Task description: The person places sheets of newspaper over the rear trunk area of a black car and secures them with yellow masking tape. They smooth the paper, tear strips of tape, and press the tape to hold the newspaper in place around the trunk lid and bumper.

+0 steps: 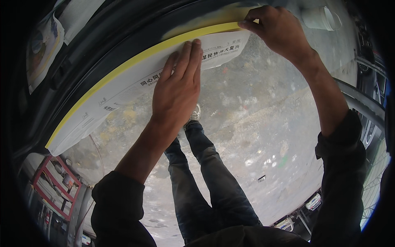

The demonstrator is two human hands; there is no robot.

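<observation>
A strip of yellow masking tape point(119, 66) curves along the lower edge of a dark car body panel point(135, 31). Below the tape hangs a printed newspaper sheet point(125, 94), its upper edge along the strip. My left hand point(176, 88) lies flat on the paper with its fingers stretched out, their tips just under the tape. At the strip's right end, my right hand point(275, 29) pinches the tape between thumb and fingers. Part of the printing is covered by my left hand.
A white bucket point(323, 19) lies on its side at the far right. On the left, a red metal frame point(57, 187) stands on the stained concrete floor point(255, 123). Another piece of paper point(43, 53) is on the dark bodywork at upper left. Parked cars show at the right rim.
</observation>
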